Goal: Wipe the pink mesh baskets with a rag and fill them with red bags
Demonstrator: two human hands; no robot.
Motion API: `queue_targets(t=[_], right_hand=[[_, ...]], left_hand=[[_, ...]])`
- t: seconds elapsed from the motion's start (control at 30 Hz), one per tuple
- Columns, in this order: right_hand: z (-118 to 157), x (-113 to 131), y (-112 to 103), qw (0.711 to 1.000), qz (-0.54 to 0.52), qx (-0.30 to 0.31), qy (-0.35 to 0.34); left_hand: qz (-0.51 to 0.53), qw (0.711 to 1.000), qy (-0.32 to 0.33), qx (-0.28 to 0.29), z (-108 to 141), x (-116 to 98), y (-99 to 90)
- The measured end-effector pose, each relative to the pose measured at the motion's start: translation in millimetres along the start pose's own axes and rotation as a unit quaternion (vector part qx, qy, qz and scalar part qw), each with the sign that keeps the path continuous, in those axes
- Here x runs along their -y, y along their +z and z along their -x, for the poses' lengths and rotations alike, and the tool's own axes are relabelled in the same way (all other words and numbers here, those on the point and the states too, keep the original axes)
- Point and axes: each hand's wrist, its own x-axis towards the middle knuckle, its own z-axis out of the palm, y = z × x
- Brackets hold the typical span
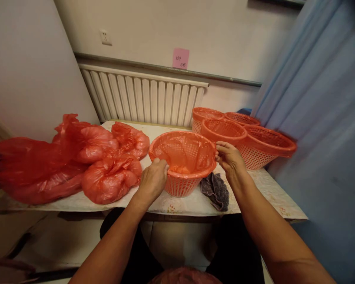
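An orange-red perforated plastic basket stands upright at the middle of the table, in front of me. A thin red plastic bag lines its inside and is turned over its rim. With fingers curled, my left hand grips the near left side of the lined rim. My right hand pinches the rim at the right side, thumb and fingers close together. Just right of the basket's base, below my right hand, lies a crumpled dark grey cloth.
Several filled red plastic bags crowd the table's left side. More orange-red baskets with red liners stand at the back right, beside a blue curtain. A white radiator runs along the wall behind the patterned tablecloth.
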Motion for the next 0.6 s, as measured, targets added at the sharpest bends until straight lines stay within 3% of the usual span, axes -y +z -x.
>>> queue_targets(t=[0.1, 0.2, 0.27, 0.37, 0.43, 0.5, 0.6], right_hand=[[13, -3, 1, 0.998, 0.063, 0.004, -0.005], [26, 0, -6, 0.984, 0.167, 0.054, -0.038], [31, 5, -14, 0.954, 0.261, 0.107, -0.102], [35, 13, -26, 0.865, 0.394, 0.219, -0.219], [37, 16, -34, 0.816, 0.444, 0.269, -0.256], [37, 15, -40, 0.797, 0.468, 0.273, -0.267], [36, 13, -42, 0.793, 0.481, 0.256, -0.272]], left_hand=[[0.027, 1.000, 0.010, -0.003, 0, -1, 5.3], [0.060, 0.998, 0.008, -0.023, -4, -2, 11.4], [0.092, 0.995, 0.014, -0.038, -7, 0, 11.9], [0.166, 0.983, 0.072, -0.020, -10, 9, 5.3], [0.217, 0.969, 0.122, 0.013, -10, 18, 0.0], [0.239, 0.957, 0.162, 0.023, -9, 25, -1.8], [0.209, 0.958, 0.194, -0.018, -7, 33, 3.1]])
